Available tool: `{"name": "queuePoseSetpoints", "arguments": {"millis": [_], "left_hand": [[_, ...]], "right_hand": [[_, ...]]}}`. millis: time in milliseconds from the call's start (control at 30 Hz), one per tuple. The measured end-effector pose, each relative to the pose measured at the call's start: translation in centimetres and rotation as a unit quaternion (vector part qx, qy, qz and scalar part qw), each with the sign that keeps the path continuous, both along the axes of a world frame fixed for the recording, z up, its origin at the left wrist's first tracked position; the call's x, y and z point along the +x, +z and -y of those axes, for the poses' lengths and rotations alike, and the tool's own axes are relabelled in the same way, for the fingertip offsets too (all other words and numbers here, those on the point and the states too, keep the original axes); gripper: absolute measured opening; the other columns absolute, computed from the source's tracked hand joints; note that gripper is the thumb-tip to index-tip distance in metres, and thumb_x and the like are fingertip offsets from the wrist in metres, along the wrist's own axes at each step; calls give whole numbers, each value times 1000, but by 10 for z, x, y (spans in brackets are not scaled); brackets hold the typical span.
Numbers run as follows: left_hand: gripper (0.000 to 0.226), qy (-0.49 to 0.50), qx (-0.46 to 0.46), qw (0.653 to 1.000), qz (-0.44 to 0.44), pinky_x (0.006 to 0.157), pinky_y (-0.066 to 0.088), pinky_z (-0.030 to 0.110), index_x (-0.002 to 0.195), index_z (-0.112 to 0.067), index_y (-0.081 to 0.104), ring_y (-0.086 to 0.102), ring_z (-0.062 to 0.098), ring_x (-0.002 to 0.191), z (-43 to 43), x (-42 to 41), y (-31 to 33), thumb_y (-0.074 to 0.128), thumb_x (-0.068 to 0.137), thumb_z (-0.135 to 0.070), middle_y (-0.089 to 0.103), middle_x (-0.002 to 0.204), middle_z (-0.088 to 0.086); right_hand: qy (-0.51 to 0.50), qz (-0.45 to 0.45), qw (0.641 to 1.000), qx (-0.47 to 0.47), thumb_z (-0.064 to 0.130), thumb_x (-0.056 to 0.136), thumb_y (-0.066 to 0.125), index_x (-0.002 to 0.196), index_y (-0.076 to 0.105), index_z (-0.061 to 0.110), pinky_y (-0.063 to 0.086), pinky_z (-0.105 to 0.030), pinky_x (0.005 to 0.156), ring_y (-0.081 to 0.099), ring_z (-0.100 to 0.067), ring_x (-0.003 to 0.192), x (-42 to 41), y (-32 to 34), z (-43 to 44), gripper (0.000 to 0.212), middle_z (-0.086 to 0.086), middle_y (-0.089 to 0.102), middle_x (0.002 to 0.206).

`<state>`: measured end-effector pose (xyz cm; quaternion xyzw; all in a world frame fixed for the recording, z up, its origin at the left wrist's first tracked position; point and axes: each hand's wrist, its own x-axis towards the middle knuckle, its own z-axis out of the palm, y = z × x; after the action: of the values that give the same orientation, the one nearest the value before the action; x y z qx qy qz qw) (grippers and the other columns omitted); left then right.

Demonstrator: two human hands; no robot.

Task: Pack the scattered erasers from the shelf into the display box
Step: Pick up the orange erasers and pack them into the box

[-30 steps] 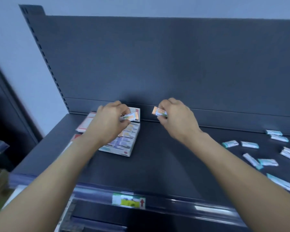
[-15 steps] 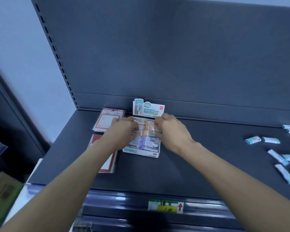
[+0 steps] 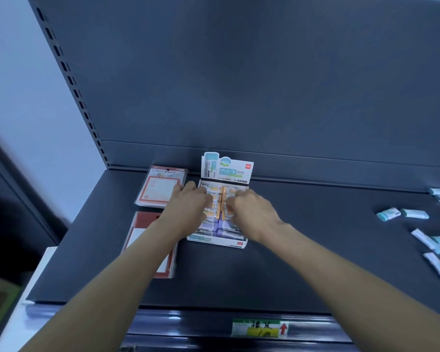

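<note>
1. A clear-wrapped pack of cards (image 3: 160,186) headed "UNIVERSITY" is laid flat just left of the left hand (image 3: 188,207).
2. A red-bordered pack (image 3: 140,232) is laid nearer the camera, below and left of that hand.
3. A green-and-yellow label (image 3: 259,327) with a red arrow is fixed to the front rail (image 3: 188,323), well below the right hand (image 3: 249,212).
4. A slotted upright (image 3: 69,80) is seen above and left of the left hand.

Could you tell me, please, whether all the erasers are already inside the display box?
No, several teal-wrapped erasers lie loose on the shelf, well right of the display box.
</note>
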<state>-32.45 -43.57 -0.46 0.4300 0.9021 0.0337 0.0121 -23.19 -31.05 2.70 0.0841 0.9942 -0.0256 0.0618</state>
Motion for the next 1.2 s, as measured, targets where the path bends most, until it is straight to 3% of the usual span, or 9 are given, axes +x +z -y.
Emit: {"name": "queuePoseSetpoints", "arguments": {"millis": [233,433,667,767,933,1100,1200], "left_hand": [[22,14,-6,1000,3,97,30,37,109,-19,57,43,22,111,-1,-1,1,58,86,-19,59,116,-1],[14,34,-16,999,-7,93,30,36,98,-15,59,46,22,104,-3,2,3,58,85,-19,61,107,1],[23,43,-16,999,-18,97,29,38,109,-18,59,44,24,112,-6,11,13,59,86,-25,58,115,2],[24,38,53,997,-50,98,27,38,111,-18,60,46,24,113,-20,20,35,56,89,-25,59,116,3],[20,-20,200,975,-90,93,27,38,107,-12,61,48,29,110,-61,54,86,54,90,-19,58,112,7],[20,-100,290,941,-139,90,33,42,105,-10,63,53,32,100,-115,102,134,59,87,-17,61,104,10],[20,-146,327,921,-156,89,35,43,105,-9,63,55,33,96,-150,143,159,60,86,-16,62,102,11]], "right_hand": [[0,-10,1000,-24,1,88,56,114,54,8,45,-37,77,48,-30,110,-6,-3,0,27,-11,55,116],[-7,-33,999,-5,-5,84,57,114,55,5,35,-32,69,49,-30,111,-3,-7,2,31,-13,56,113],[-16,-66,998,-3,-9,84,51,106,59,2,35,-32,66,50,-30,108,9,0,-5,26,-12,55,110],[-40,-135,990,10,0,88,52,106,58,7,35,-31,69,51,-28,108,20,16,-17,19,-8,57,110],[-97,-225,968,49,16,96,45,118,56,8,39,-37,89,49,-31,111,55,59,-50,25,-10,57,115],[-124,-291,944,89,21,97,46,124,54,9,37,-38,95,45,-30,115,111,105,-96,30,-9,53,123],[-138,-336,925,108,18,94,53,119,58,6,39,-41,90,48,-33,111,159,122,-129,29,-12,56,122]]}}
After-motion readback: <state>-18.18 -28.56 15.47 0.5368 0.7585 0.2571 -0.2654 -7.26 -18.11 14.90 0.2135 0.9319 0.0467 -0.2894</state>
